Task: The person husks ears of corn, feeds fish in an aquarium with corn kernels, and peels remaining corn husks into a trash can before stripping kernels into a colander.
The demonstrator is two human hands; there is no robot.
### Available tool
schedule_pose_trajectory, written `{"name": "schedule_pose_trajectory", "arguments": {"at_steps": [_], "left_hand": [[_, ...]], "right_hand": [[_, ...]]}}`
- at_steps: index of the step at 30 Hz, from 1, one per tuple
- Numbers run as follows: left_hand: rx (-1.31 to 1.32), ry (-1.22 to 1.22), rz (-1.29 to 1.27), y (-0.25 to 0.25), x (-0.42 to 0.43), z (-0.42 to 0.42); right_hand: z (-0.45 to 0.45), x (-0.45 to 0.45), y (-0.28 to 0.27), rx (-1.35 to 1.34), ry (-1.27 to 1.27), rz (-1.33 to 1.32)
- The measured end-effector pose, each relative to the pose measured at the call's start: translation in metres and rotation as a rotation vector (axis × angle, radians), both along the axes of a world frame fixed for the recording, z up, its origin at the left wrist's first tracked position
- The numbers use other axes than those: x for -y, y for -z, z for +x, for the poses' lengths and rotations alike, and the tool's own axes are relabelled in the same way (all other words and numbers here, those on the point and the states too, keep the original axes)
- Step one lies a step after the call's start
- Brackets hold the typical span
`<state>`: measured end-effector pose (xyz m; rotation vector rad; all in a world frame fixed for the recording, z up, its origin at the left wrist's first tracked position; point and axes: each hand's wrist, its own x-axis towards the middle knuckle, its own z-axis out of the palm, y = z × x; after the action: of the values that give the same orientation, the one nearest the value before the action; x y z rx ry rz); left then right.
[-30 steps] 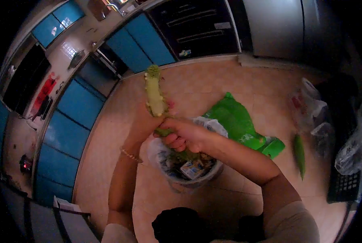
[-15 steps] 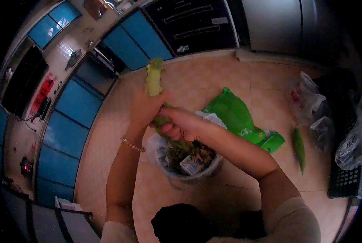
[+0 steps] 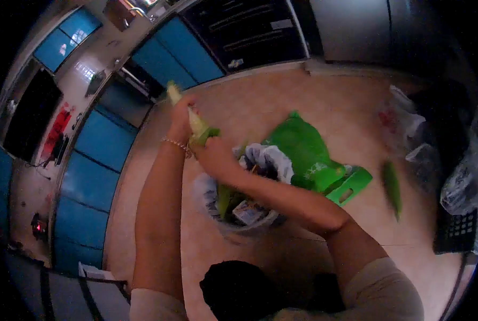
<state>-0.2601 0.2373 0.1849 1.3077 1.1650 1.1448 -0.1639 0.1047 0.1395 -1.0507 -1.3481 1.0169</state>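
Observation:
An ear of corn (image 3: 197, 125), mostly stripped to pale kernels, slants up and to the left over the floor. My left hand (image 3: 181, 119) is wrapped round its upper part, with the tip sticking out above. At its lower end some green husk (image 3: 212, 132) remains, and my right hand (image 3: 216, 156) is closed there, its fingers largely hidden. Below my right forearm stands a waste bin (image 3: 239, 231) lined with a plastic bag. Inside it lie a green husk leaf (image 3: 224, 202), a small printed packet (image 3: 248, 213) and other scraps.
A green bag (image 3: 303, 144) lies on the floor behind the bin. To the right is another unhusked ear of corn (image 3: 392, 187), near clear plastic bags (image 3: 410, 131) and a black crate (image 3: 456, 232). Blue cabinets (image 3: 92, 176) line the left side.
Both hands have moved left with the corn, which now tilts more to the left. My right hand has shifted to its lower end. A green husk leaf now shows in the bin.

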Motion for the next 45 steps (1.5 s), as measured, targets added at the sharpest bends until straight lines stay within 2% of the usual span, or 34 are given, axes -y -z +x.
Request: {"name": "schedule_pose_trajectory", "arguments": {"at_steps": [2, 4, 6, 8, 10, 13, 14, 15, 18, 21, 23, 24, 25, 26, 29, 32, 35, 37, 39, 41, 43, 45], "left_hand": [[-0.244, -0.238, 0.090, 0.006, -0.017, -0.034], [0.044, -0.206, -0.008, -0.034, 0.017, -0.057], [0.187, -0.275, -0.020, -0.056, 0.017, -0.084], [0.137, -0.327, 0.016, -0.036, 0.000, -0.127], [0.134, -0.412, 0.079, -0.018, 0.012, -0.143], [0.337, -0.208, -0.054, 0.008, 0.023, -0.100], [0.374, -0.160, -0.066, 0.020, 0.017, -0.095], [0.384, -0.170, -0.071, 0.024, 0.019, -0.083], [0.310, -0.185, -0.072, 0.030, 0.027, -0.054], [0.352, -0.087, -0.072, 0.035, 0.033, -0.048], [0.351, -0.038, 0.014, 0.041, 0.031, -0.042], [0.376, -0.056, -0.020, 0.043, 0.030, -0.042], [0.400, -0.074, -0.057, 0.044, 0.030, -0.042], [0.409, -0.054, -0.082, 0.044, 0.037, -0.032], [0.307, -0.124, -0.016, 0.046, 0.048, -0.015], [0.259, -0.100, -0.060, 0.052, 0.046, -0.009], [0.110, -0.100, -0.029, 0.041, 0.062, 0.015], [0.024, 0.007, -0.057, 0.030, 0.075, 0.027], [0.045, 0.001, -0.027, 0.027, 0.084, 0.033], [0.074, 0.003, 0.003, 0.026, 0.096, 0.033], [0.134, 0.118, -0.135, 0.026, 0.107, 0.029], [0.088, 0.204, -0.144, 0.026, 0.109, 0.026]], "right_hand": [[0.001, 0.034, 0.000, 0.105, -0.030, -0.003], [0.005, 0.108, 0.018, 0.250, -0.306, 0.096], [0.019, 0.112, 0.026, 0.294, -0.417, 0.131], [0.030, 0.094, 0.035, 0.386, -0.348, -0.152], [0.052, 0.084, 0.036, 0.357, -0.245, -0.015], [0.068, 0.069, 0.034, 0.424, -0.306, -0.042], [0.070, 0.064, 0.038, 0.328, -0.316, -0.062], [0.072, 0.060, 0.041, 0.230, -0.325, -0.081], [0.080, 0.061, 0.040, 0.213, -0.373, -0.185], [0.090, 0.059, 0.042, 0.278, -0.295, -0.091], [0.114, 0.058, 0.041, 0.339, -0.296, -0.152], [0.128, 0.059, 0.044, 0.391, -0.305, -0.202], [0.140, 0.060, 0.047, 0.366, -0.302, -0.346], [0.152, 0.061, 0.055, 0.369, -0.281, -0.371], [0.174, 0.062, 0.079, 0.101, -0.285, -0.524], [0.175, 0.067, 0.074, 0.079, -0.288, -0.609], [0.170, 0.057, 0.074, 0.010, -0.364, -0.535], [0.165, 0.052, 0.063, -0.015, -0.321, -0.558], [0.161, 0.045, 0.055, -0.041, -0.262, -0.577], [0.156, 0.037, 0.051, -0.192, -0.272, -0.543], [0.150, 0.029, 0.047, -0.229, -0.266, -0.504], [0.141, 0.023, 0.038, -0.261, -0.264, -0.467]]}}
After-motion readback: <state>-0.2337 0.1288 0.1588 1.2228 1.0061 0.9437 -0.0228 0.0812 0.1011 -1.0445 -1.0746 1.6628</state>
